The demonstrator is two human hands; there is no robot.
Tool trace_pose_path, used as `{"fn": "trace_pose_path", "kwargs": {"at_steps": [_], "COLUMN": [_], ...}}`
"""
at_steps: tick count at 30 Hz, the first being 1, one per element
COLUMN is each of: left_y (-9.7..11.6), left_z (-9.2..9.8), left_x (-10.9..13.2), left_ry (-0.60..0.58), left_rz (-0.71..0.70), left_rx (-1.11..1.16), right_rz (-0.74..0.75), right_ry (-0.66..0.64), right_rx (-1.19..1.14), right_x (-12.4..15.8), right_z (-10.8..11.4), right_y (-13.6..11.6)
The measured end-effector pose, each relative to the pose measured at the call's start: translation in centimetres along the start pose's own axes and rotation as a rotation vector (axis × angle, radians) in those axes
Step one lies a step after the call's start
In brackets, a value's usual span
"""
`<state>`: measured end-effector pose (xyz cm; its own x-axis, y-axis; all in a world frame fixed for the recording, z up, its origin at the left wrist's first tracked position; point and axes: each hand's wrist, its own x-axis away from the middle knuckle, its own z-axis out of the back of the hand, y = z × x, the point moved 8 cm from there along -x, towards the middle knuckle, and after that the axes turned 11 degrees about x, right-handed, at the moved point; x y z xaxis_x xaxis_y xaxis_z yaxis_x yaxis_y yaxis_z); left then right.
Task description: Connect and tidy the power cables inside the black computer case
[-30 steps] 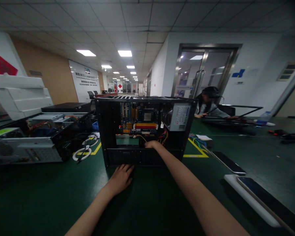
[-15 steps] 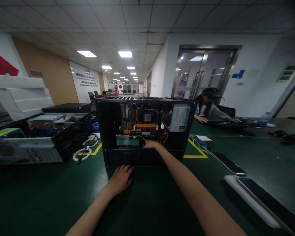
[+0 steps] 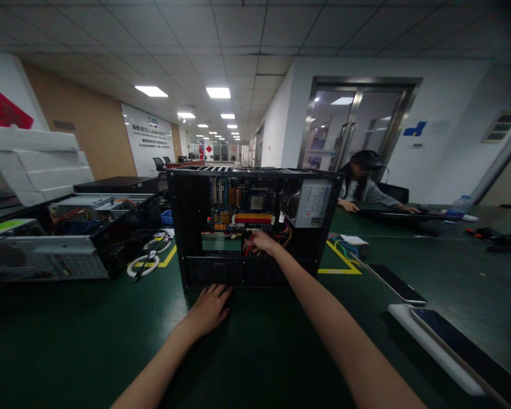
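A black computer case [image 3: 215, 271] stands with its open side toward me. Inside it are a motherboard [image 3: 258, 202] with red and yellow memory slots and, at the upper right, a silver power supply [image 3: 314, 203]. My right hand [image 3: 263, 242] reaches into the lower part of the case, its fingers closed around a bundle of red, black and yellow power cables [image 3: 247, 246]. Its fingertips are partly lost among the wires. With fingers spread, my left hand [image 3: 210, 307] lies on the green table at the case's lower front edge, touching it and holding nothing.
Another opened computer case [image 3: 46, 255] lies at the left, near coiled white cables [image 3: 143, 266]. To the right are phone-like dark slabs [image 3: 398, 284], a white bar [image 3: 434, 349] and colored wires [image 3: 344, 247]. A person [image 3: 366, 184] sits across the table [image 3: 221, 369].
My right hand has risen slightly inside the case, and more of the cable bundle shows beside its fingers. The left hand stays in place.
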<state>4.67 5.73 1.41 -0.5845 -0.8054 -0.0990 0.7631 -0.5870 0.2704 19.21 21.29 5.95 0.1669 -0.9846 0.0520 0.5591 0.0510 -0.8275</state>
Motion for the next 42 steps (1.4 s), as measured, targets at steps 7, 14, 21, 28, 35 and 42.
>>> {"fn": "trace_pose_path", "kwargs": {"at_steps": [7, 14, 21, 28, 35, 42], "left_y": [0.0, -0.1, -0.4, -0.1, -0.3, -0.4], "left_z": [0.0, 0.0, -0.3, -0.1, -0.1, -0.3], "left_x": [0.0, 0.1, -0.1, 0.0, 0.0, 0.0], "left_ry": [0.004, -0.008, -0.003, -0.008, 0.001, 0.012], "left_rz": [-0.007, 0.008, 0.003, 0.014, 0.011, -0.006], "left_rx": [0.007, 0.024, 0.022, 0.018, 0.014, 0.011], "right_rz": [-0.235, -0.460, -0.476, -0.469, -0.492, -0.511], "right_ry": [0.089, -0.042, -0.130, -0.156, -0.138, -0.096], "right_rx": [-0.382, -0.525, -0.531, -0.511, -0.533, -0.606], "right_x": [0.4, 0.3, 0.2, -0.2, -0.1, 0.5], "right_z": [1.6, 1.0, 0.5, 0.6, 0.6, 0.6], "right_y": [1.9, 4.4, 4.5, 4.7, 4.6, 3.8]}}
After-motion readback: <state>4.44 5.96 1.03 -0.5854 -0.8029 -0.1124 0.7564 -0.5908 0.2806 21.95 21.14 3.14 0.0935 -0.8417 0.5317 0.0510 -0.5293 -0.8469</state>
